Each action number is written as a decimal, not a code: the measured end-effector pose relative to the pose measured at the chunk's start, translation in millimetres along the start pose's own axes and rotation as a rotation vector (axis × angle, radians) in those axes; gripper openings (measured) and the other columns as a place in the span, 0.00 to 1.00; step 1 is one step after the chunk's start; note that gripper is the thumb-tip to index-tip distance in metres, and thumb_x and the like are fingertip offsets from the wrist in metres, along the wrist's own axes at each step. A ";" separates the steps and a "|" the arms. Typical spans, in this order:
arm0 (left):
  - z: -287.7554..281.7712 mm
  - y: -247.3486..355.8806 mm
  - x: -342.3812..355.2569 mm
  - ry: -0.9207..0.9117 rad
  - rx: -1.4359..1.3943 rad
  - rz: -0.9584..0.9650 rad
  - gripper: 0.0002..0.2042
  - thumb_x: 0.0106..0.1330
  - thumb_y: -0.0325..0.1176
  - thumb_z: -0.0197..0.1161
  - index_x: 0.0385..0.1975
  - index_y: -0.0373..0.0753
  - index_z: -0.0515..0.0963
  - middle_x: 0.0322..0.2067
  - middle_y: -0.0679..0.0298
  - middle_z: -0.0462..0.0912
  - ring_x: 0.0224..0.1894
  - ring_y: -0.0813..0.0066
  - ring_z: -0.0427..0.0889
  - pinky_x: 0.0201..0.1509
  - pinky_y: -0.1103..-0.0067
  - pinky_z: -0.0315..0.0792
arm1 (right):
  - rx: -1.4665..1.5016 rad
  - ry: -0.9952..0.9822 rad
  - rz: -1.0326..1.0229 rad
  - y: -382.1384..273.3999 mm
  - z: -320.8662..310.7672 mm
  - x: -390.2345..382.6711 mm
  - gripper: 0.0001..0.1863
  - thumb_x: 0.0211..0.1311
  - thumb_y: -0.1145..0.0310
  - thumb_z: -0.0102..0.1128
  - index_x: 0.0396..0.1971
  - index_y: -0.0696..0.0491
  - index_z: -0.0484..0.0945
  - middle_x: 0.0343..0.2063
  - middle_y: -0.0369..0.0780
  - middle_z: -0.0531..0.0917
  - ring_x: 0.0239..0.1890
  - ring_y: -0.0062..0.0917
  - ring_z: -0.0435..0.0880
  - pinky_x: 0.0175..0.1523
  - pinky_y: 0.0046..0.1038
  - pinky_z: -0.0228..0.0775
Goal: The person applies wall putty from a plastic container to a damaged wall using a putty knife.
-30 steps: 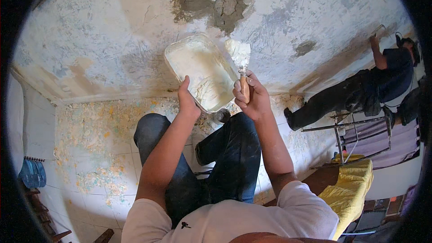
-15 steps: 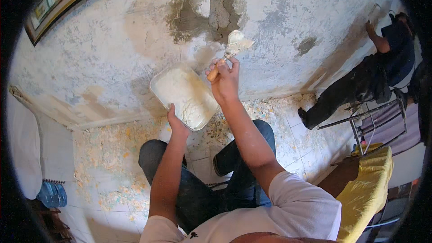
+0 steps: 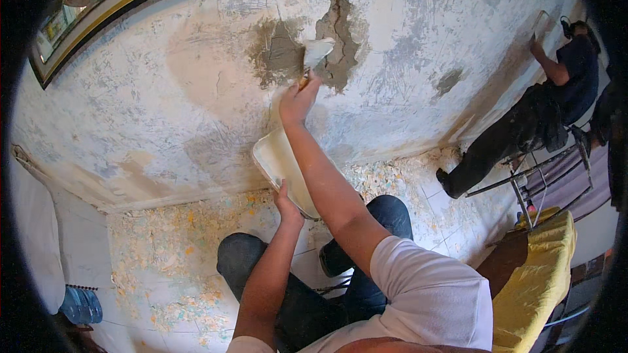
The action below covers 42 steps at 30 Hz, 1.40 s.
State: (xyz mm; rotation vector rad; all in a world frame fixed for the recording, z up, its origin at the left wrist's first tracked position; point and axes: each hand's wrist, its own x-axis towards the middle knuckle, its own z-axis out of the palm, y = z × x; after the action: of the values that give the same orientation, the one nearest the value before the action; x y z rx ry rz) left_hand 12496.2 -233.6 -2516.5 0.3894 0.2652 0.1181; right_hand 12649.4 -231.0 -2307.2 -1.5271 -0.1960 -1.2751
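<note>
My right hand (image 3: 299,100) is closed round the handle of a putty knife (image 3: 316,54). Its blade carries white filler and is at the wall (image 3: 222,85), over the gap between two rough grey bare patches, the left patch (image 3: 278,55) and the cracked right patch (image 3: 337,29). Whether the blade presses on the wall I cannot tell. My left hand (image 3: 288,208) grips the near edge of a shallow white tray (image 3: 278,157) with creamy filler in it, held tilted below the patches. My right forearm hides part of the tray.
A framed picture (image 3: 98,26) hangs at the upper left. Paint flakes (image 3: 163,242) litter the tiled floor. On the right another person (image 3: 556,85) works at the wall beside a metal-framed seat (image 3: 523,189). A yellow cloth (image 3: 543,274) drapes furniture near me; a blue water bottle (image 3: 82,305) lies lower left.
My right hand has carried the loaded putty knife up and left, from above the tray to the grey patches. The tray has shifted right and lower in view, partly behind my forearm.
</note>
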 end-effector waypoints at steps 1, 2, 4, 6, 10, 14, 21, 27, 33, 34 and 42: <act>11.1 -1.5 -2.4 -0.005 -0.001 -0.012 0.25 0.67 0.38 0.56 0.62 0.37 0.61 0.54 0.56 0.72 0.54 0.60 0.74 0.57 0.65 0.69 | -0.041 -0.005 -0.003 7.3 4.8 -0.5 0.21 0.56 0.81 0.47 0.52 0.64 0.62 0.41 0.52 0.69 0.45 0.45 0.69 0.54 0.38 0.62; 22.4 -4.8 -7.4 0.055 0.038 0.003 0.25 0.67 0.38 0.56 0.61 0.37 0.61 0.54 0.57 0.72 0.55 0.59 0.73 0.58 0.65 0.68 | -0.083 -0.009 -0.006 14.5 8.8 -0.7 0.21 0.56 0.81 0.47 0.51 0.65 0.62 0.41 0.54 0.69 0.45 0.48 0.69 0.54 0.40 0.61; 14.1 -0.6 0.1 0.123 0.081 0.039 0.24 0.67 0.38 0.55 0.60 0.37 0.62 0.53 0.57 0.72 0.55 0.59 0.73 0.58 0.64 0.68 | -0.068 -0.042 0.029 6.4 21.7 -12.8 0.20 0.55 0.81 0.47 0.51 0.65 0.62 0.40 0.54 0.69 0.45 0.48 0.69 0.54 0.40 0.61; -20.3 1.6 27.2 -0.035 -0.082 -0.050 0.23 0.67 0.38 0.55 0.59 0.36 0.63 0.52 0.57 0.73 0.52 0.59 0.75 0.55 0.65 0.71 | -0.046 -0.076 0.062 -9.5 34.3 -29.7 0.20 0.55 0.81 0.48 0.50 0.64 0.63 0.40 0.54 0.69 0.45 0.48 0.69 0.54 0.40 0.60; 10.7 2.4 7.3 -0.158 -0.158 -0.139 0.22 0.67 0.38 0.53 0.58 0.36 0.63 0.50 0.57 0.73 0.48 0.59 0.77 0.50 0.65 0.75 | -0.010 -0.185 0.109 -6.5 24.7 -48.6 0.20 0.54 0.81 0.48 0.50 0.62 0.64 0.40 0.53 0.69 0.44 0.48 0.69 0.53 0.39 0.62; -6.5 1.8 7.0 -0.088 -0.119 -0.046 0.22 0.67 0.38 0.53 0.58 0.35 0.63 0.49 0.56 0.74 0.46 0.60 0.78 0.47 0.67 0.76 | 0.115 -0.261 0.110 -29.8 -5.4 -78.1 0.20 0.54 0.82 0.48 0.50 0.60 0.64 0.39 0.50 0.69 0.42 0.41 0.70 0.51 0.35 0.63; -2.3 16.5 7.9 0.062 0.040 0.075 0.24 0.65 0.38 0.58 0.58 0.33 0.65 0.50 0.56 0.75 0.50 0.62 0.76 0.54 0.67 0.70 | 0.147 -0.166 0.232 -34.4 -46.3 -32.9 0.22 0.54 0.82 0.49 0.52 0.59 0.62 0.40 0.47 0.69 0.41 0.32 0.70 0.51 0.32 0.63; 0.9 24.5 -1.8 0.070 0.080 0.060 0.24 0.65 0.38 0.57 0.59 0.35 0.65 0.50 0.56 0.75 0.51 0.62 0.76 0.54 0.67 0.71 | 0.036 -0.059 0.184 -38.7 -21.9 14.7 0.26 0.53 0.82 0.52 0.54 0.59 0.60 0.44 0.49 0.70 0.47 0.37 0.71 0.54 0.34 0.62; 25.4 35.8 -32.6 0.110 0.084 0.122 0.23 0.66 0.37 0.56 0.59 0.35 0.65 0.51 0.56 0.74 0.51 0.62 0.76 0.53 0.66 0.71 | 0.001 0.083 0.075 -63.9 -23.0 17.9 0.31 0.51 0.84 0.53 0.58 0.61 0.58 0.50 0.51 0.68 0.55 0.40 0.69 0.60 0.35 0.60; 28.6 42.3 -37.9 0.114 0.081 0.123 0.23 0.66 0.37 0.56 0.59 0.35 0.65 0.51 0.56 0.74 0.51 0.62 0.76 0.53 0.66 0.71 | 0.049 0.064 0.116 -64.6 -27.7 9.3 0.32 0.50 0.84 0.50 0.59 0.63 0.56 0.53 0.54 0.66 0.58 0.45 0.65 0.63 0.37 0.56; 22.2 49.1 -32.9 0.104 0.169 0.101 0.28 0.64 0.44 0.57 0.61 0.38 0.62 0.54 0.58 0.74 0.55 0.59 0.73 0.59 0.64 0.66 | 0.142 -0.070 0.307 -81.0 -4.3 -8.0 0.39 0.51 0.82 0.46 0.66 0.66 0.46 0.61 0.60 0.59 0.65 0.50 0.58 0.70 0.39 0.46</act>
State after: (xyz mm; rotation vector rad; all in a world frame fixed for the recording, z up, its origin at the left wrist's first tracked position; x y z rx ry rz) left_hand 12467.7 -201.8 -2469.9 0.5660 0.3591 0.2164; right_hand 12588.0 -198.1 -2265.0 -1.4181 -0.0900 -0.9461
